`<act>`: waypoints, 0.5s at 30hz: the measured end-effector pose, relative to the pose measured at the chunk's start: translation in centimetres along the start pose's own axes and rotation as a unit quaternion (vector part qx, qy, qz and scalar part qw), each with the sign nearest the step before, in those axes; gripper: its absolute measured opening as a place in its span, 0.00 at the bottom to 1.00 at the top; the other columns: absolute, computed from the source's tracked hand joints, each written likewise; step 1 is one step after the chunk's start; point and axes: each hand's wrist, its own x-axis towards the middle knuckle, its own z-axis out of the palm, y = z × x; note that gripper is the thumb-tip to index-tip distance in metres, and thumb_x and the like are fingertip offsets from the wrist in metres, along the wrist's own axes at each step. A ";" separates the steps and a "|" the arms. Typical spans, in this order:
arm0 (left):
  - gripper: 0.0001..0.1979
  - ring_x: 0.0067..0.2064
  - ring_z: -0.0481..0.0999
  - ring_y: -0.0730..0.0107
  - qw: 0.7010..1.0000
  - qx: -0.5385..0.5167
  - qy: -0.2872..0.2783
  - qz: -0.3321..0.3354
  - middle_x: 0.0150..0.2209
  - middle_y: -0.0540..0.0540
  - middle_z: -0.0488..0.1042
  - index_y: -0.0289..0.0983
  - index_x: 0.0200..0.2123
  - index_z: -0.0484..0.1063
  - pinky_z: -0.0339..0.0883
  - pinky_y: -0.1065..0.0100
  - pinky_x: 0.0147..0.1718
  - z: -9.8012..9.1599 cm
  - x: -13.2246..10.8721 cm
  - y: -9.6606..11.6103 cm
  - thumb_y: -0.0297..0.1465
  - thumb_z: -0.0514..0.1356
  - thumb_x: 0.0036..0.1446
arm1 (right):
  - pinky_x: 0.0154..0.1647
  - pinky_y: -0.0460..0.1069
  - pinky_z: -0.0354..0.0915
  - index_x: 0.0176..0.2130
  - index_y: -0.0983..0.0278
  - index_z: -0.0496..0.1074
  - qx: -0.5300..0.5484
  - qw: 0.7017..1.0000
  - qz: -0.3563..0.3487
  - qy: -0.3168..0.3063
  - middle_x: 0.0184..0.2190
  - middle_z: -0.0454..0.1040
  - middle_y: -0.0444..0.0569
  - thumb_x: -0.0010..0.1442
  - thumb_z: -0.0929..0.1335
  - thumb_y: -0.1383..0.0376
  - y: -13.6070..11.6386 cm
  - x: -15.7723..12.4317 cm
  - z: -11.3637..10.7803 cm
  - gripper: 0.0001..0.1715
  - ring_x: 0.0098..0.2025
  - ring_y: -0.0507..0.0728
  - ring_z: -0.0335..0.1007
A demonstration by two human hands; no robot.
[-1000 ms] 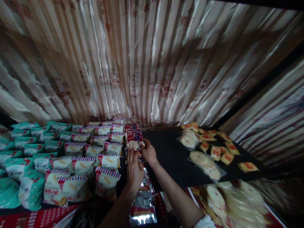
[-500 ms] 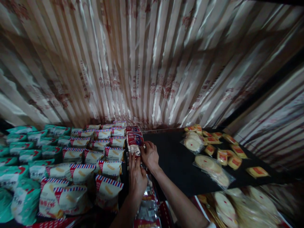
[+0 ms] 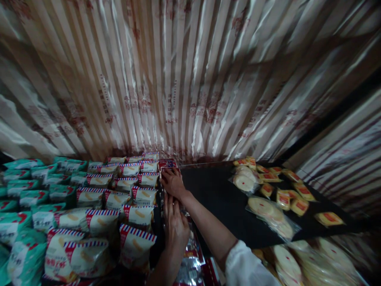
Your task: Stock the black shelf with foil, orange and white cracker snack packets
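Note:
A row of dark red and silver foil packets (image 3: pixel 167 163) runs from the back of the black surface toward me. My right hand (image 3: pixel 173 182) lies palm down over a packet near the back end, fingers spread across it and covering most of it. Just in front of it, my left hand (image 3: pixel 176 227) rests with its fingers stretched out flat along the same row. Neither hand is wrapped round a packet. Beneath the left forearm, more silver packets (image 3: pixel 192 270) show in part.
White snack bags with striped tops (image 3: pixel 138 216) stand in rows to the left, beside teal bags (image 3: pixel 32 198). On the black tabletop (image 3: pixel 208 190) at right lie yellow packets (image 3: pixel 299 205) and bagged pale round discs (image 3: pixel 270 214). A striped plastic curtain (image 3: pixel 178 79) hangs behind.
My right hand has shifted left and back, from the packet's right edge onto its top. My left hand has drawn slightly toward me. The view has shifted a little.

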 end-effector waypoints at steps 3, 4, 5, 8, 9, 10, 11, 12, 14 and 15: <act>0.22 0.63 0.54 0.54 0.999 0.024 -0.016 -0.017 0.58 0.32 0.61 0.27 0.51 0.66 0.56 0.51 0.56 -0.7 0.1 0.4 0.20 0.48 0.52 | 0.59 0.61 0.47 0.56 0.56 0.65 -0.015 1.000 -0.013 -0.010 0.61 0.59 0.45 0.60 0.61 0.56 0.0 0.1 0.3 0.24 0.65 0.67 0.42; 0.23 0.63 0.54 0.54 0.999 0.031 -0.022 -0.021 0.58 0.33 0.62 0.28 0.51 0.66 0.57 0.52 0.54 -1.0 0.1 0.6 0.20 0.48 0.52 | 0.59 0.61 0.47 0.56 0.56 0.65 -0.019 1.000 -0.018 -0.010 0.61 0.59 0.46 0.61 0.61 0.57 0.1 0.1 0.4 0.24 0.65 0.66 0.42; 0.23 0.62 0.55 0.54 0.999 0.036 -0.029 -0.023 0.58 0.34 0.63 0.28 0.52 0.66 0.57 0.52 0.54 -1.3 0.2 0.7 0.20 0.48 0.52 | 0.59 0.61 0.47 0.56 0.56 0.65 -0.023 0.999 -0.023 -0.009 0.61 0.59 0.46 0.61 0.60 0.57 0.1 0.1 0.5 0.24 0.65 0.66 0.42; 0.23 0.62 0.55 0.54 0.998 0.050 -0.034 -0.023 0.57 0.37 0.65 0.29 0.52 0.66 0.57 0.52 0.53 -1.9 0.3 1.1 0.20 0.49 0.52 | 0.59 0.60 0.47 0.54 0.57 0.67 -0.032 0.999 -0.037 -0.011 0.61 0.59 0.49 0.61 0.60 0.58 0.1 0.1 0.6 0.22 0.64 0.64 0.44; 0.22 0.62 0.55 0.53 0.998 0.056 -0.033 -0.023 0.57 0.38 0.66 0.29 0.52 0.66 0.56 0.52 0.53 -2.1 0.3 1.2 0.21 0.49 0.52 | 0.59 0.60 0.47 0.54 0.57 0.67 -0.034 0.999 -0.041 -0.012 0.62 0.58 0.50 0.61 0.60 0.58 0.2 0.1 0.6 0.22 0.64 0.64 0.45; 0.22 0.62 0.55 0.52 0.997 0.063 -0.031 -0.024 0.56 0.38 0.66 0.30 0.51 0.67 0.55 0.51 0.53 -2.2 0.3 1.4 0.21 0.50 0.52 | 0.59 0.60 0.47 0.53 0.57 0.68 -0.034 0.998 -0.044 -0.012 0.62 0.58 0.50 0.61 0.61 0.58 0.2 0.1 0.6 0.21 0.64 0.64 0.45; 0.22 0.62 0.55 0.51 0.997 0.070 -0.030 -0.025 0.56 0.38 0.67 0.30 0.51 0.67 0.55 0.50 0.53 -2.3 0.3 1.5 0.21 0.50 0.52 | 0.59 0.60 0.47 0.53 0.57 0.68 -0.034 0.998 -0.047 -0.013 0.62 0.58 0.50 0.61 0.61 0.58 0.2 0.1 0.5 0.21 0.64 0.63 0.45; 0.21 0.62 0.55 0.50 0.996 0.077 -0.030 -0.025 0.56 0.38 0.67 0.31 0.50 0.68 0.54 0.49 0.53 -2.4 0.3 1.6 0.21 0.51 0.52 | 0.59 0.59 0.47 0.53 0.56 0.68 -0.033 0.998 -0.052 -0.014 0.62 0.57 0.49 0.61 0.61 0.58 0.3 0.1 0.5 0.21 0.64 0.63 0.45; 0.20 0.62 0.55 0.48 0.996 0.086 -0.028 -0.017 0.55 0.38 0.68 0.31 0.49 0.69 0.53 0.47 0.54 -2.5 0.3 1.6 0.22 0.51 0.52 | 0.59 0.60 0.47 0.53 0.56 0.68 -0.033 0.998 -0.061 -0.013 0.62 0.58 0.49 0.61 0.61 0.58 0.3 0.0 0.6 0.21 0.64 0.63 0.45; 0.20 0.61 0.55 0.47 0.996 0.090 -0.025 -0.010 0.55 0.38 0.68 0.31 0.48 0.70 0.51 0.46 0.55 -2.5 0.3 1.6 0.22 0.52 0.52 | 0.59 0.60 0.48 0.52 0.56 0.68 -0.034 0.997 -0.065 -0.012 0.61 0.58 0.49 0.61 0.61 0.58 0.3 -0.1 0.6 0.21 0.64 0.63 0.45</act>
